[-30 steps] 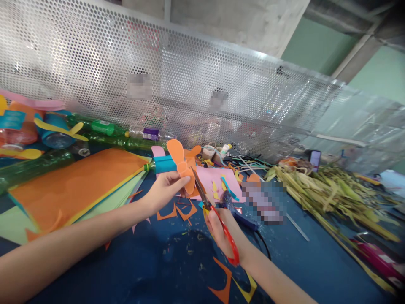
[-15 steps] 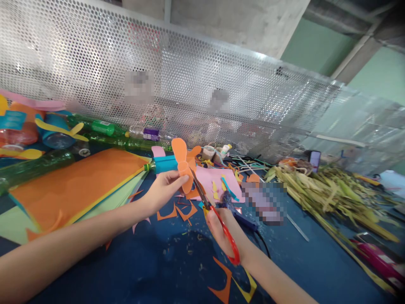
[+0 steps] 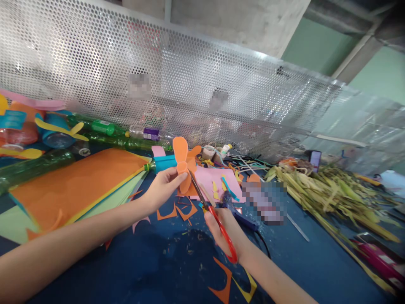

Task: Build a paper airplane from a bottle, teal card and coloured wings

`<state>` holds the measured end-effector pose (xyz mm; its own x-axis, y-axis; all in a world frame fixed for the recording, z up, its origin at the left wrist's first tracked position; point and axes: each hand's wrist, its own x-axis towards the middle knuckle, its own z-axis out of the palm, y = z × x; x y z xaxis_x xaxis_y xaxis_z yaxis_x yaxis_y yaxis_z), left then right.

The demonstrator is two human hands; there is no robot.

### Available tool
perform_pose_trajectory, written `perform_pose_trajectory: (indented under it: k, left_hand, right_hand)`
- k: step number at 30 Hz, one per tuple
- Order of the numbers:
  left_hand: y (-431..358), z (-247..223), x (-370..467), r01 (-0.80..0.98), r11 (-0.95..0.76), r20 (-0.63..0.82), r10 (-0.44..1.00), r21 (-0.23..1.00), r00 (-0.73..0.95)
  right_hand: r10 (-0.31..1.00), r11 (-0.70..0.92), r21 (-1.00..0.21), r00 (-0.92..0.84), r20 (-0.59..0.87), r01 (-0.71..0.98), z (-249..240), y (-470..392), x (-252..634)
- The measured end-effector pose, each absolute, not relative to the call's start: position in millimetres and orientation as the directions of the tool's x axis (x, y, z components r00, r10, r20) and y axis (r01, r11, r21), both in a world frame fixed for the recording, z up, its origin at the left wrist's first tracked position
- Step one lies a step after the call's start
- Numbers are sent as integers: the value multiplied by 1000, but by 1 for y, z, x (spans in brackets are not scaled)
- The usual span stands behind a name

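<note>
My left hand pinches an orange paper propeller near its middle, with one blade pointing up and one down. My right hand is closed round the red handles of the scissors. The dark scissor blades point up and left, and their tips are at the right edge of the propeller's lower part. Behind the propeller lies a blue-wrapped bottle with a green cap. Pink paper with yellow and blue scraps lies just beyond the scissors.
Orange sheets and green bottles lie at the left. A blue glue gun is beyond my right hand. Dried husks and a magenta object are at the right. A perforated metal panel stands behind the table.
The propeller has turned slightly in my left hand. My right hand and the scissors have shifted a little, with the blades still beside the propeller's lower part.
</note>
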<state>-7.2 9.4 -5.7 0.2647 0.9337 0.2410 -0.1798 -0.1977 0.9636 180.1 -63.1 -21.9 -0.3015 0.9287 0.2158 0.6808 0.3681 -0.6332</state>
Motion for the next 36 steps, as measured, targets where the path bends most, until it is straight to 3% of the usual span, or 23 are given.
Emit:
perform_pose_trajectory:
  k: [11,25,31,36]
  left_hand:
    - [6,-7,-7,-86,-230,245,910,969,333]
    - [3,-8,-5,-162,-253,298,861,954,411]
    - [2,-8,-6,-132,-265,295,868,955,399]
    - [1,-5,-5,-147,-265,302,869,953,393]
  right_hand:
    - [882,448,-655,-422,210,609,-6,-67,175]
    - [850,495,-700,-453,269,515,3,-71,172]
    - [845,526,-616,-445,298,587,-5,-68,175]
    - [859,503,-612,-429,278,610,-7,-68,175]
